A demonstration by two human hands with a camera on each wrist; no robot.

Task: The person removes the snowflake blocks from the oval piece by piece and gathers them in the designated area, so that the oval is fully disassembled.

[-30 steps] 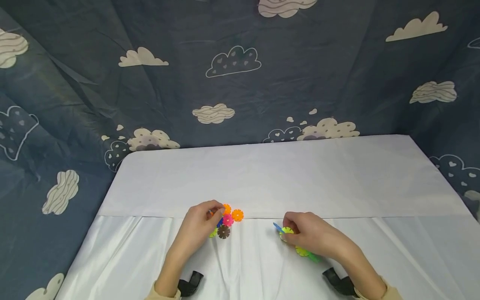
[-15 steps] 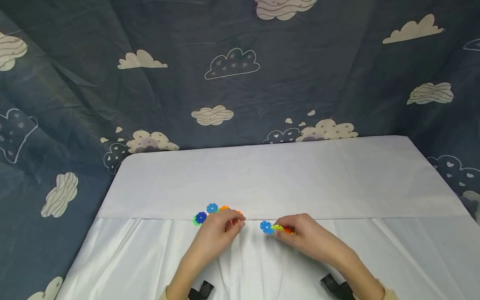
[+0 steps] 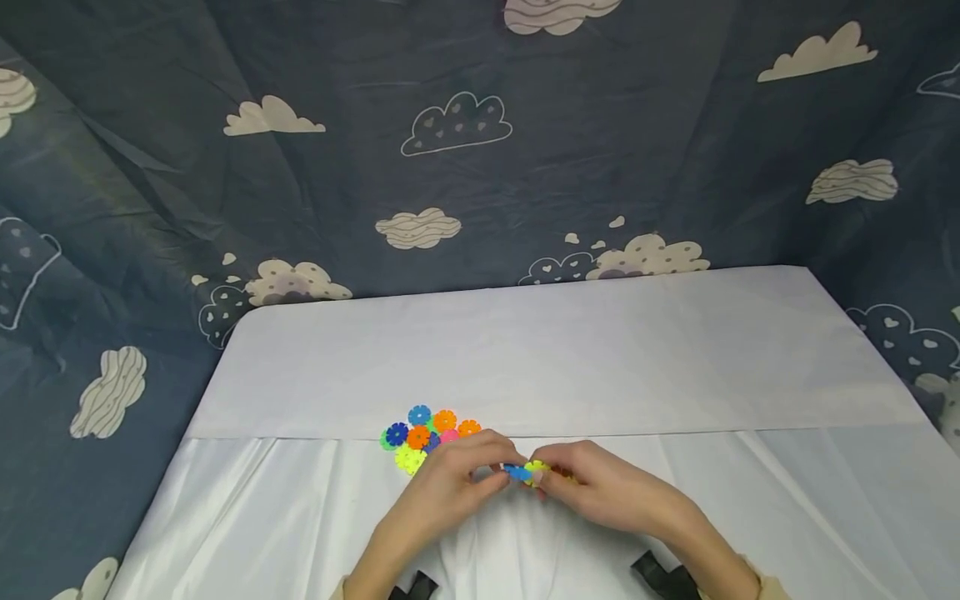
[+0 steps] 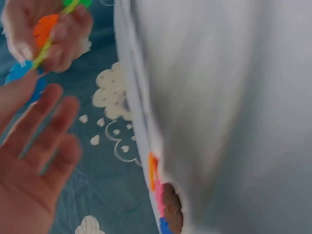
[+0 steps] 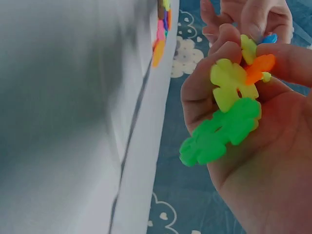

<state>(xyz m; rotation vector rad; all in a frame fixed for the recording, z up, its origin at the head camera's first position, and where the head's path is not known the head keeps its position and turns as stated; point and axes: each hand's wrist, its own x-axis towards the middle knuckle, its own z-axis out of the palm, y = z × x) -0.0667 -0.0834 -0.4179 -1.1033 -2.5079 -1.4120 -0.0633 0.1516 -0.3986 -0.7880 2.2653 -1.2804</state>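
Note:
In the head view both hands meet over the front part of the white table. My right hand (image 3: 600, 483) grips a joined chain of notched plastic flower discs. In the right wrist view its green discs (image 5: 219, 131), a yellow disc (image 5: 231, 80) and an orange disc (image 5: 260, 68) lie along the fingers. At the chain's left end is a blue flower disc (image 3: 516, 472). The thumb and forefinger of my left hand (image 3: 450, 479) pinch this blue disc, while the other fingers spread loosely in the left wrist view.
A loose group of flower discs lies left of the hands, among them an orange disc (image 3: 445, 419), a dark blue disc (image 3: 396, 434) and a yellow disc (image 3: 409, 459). A cloud-printed dark curtain (image 3: 600, 150) hangs behind the white table (image 3: 637, 358).
My left hand has moved right from the loose discs to the chain's blue end. My right hand has brought the chain left, turning the blue disc flatter. The pile now shows more fully.

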